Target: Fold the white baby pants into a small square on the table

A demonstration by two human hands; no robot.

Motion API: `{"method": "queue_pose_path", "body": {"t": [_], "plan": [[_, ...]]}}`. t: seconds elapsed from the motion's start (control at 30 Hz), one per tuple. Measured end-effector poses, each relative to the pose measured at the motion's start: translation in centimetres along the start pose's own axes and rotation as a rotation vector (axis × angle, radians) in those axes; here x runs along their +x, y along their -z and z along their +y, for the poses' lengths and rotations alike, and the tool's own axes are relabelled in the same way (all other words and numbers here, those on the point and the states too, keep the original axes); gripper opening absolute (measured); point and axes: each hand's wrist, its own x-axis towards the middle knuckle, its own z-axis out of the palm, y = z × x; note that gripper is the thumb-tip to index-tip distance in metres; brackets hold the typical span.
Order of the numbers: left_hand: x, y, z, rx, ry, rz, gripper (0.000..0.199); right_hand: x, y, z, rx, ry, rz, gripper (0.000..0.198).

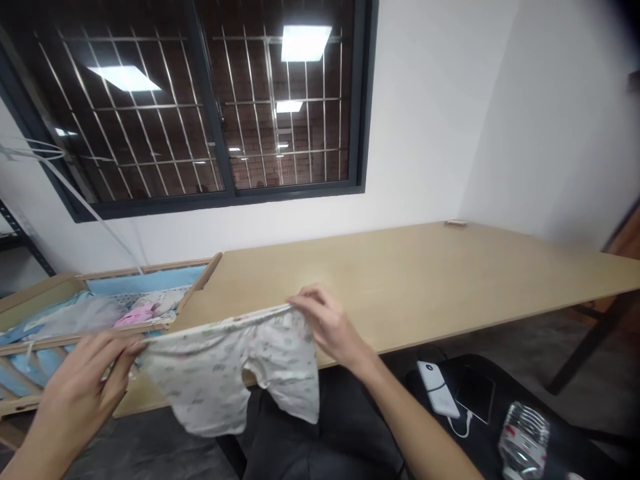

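Note:
A small pair of white baby shorts [215, 377] with a faint print hangs stretched between my two hands, over the near edge of the table. My left hand [90, 380] pinches one end of the waistband. At the other end, my right hand [327, 323] grips the waistband between thumb and fingers. Both legs of the shorts dangle below, in front of my dark trousers [305, 450].
A wooden table [400, 280] runs along the wall under a barred window [225, 120]. On the left stands a wooden crib [200, 280] with clothes inside. At lower right a black chair [480, 367] carries a white power bank [437, 387], a phone [476, 395] and a plastic bottle [525, 440].

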Motion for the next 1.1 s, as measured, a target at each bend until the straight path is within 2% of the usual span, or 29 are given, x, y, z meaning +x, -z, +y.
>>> {"method": "queue_pose_path", "body": {"t": [0.1, 0.2, 0.3, 0.4, 0.43, 0.5, 0.63, 0.7, 0.83, 1.1], "plan": [[4.4, -2.1, 1.6, -0.064, -0.264, 0.080, 0.025, 2.3, 2.7, 1.8, -0.139, 0.038, 0.044, 0.037], [8.3, -5.2, 2.9, -0.071, -0.327, 0.045, 0.025, 4.1, 4.0, 5.1, -0.252, 0.005, 0.049, 0.032], [10.9, -10.0, 3.3, -0.056, -0.274, -0.058, 0.033, 4.5, 3.7, 10.2, -0.348, -0.094, 0.020, 0.025], [12.1, -16.1, 3.4, -0.021, -0.108, -0.266, 0.032, 3.3, 1.9, 16.1, -0.363, -0.225, -0.071, 0.022], [12.2, -18.2, 3.4, -0.002, -0.035, -0.345, 0.031, 2.7, 1.1, 18.0, -0.350, -0.269, -0.113, 0.023], [12.1, -22.1, 3.4, 0.025, 0.042, -0.425, 0.031, 1.3, -0.6, 21.5, -0.330, -0.370, -0.189, 0.024], [11.2, -28.0, 3.1, 0.092, 0.131, -0.513, 0.030, -0.7, -3.5, 26.3, -0.350, -0.569, -0.312, 0.025], [10.9, -29.9, 2.8, 0.133, 0.162, -0.549, 0.027, -1.2, -4.6, 27.9, -0.374, -0.622, -0.348, 0.025], [11.4, -32.6, 2.1, 0.195, 0.208, -0.593, 0.037, -1.3, -6.2, 30.1, -0.416, -0.682, -0.383, 0.021], [13.8, -35.5, 2.4, 0.240, 0.261, -0.620, 0.038, 0.5, -8.0, 32.6, -0.529, -0.794, -0.418, 0.026]]}}
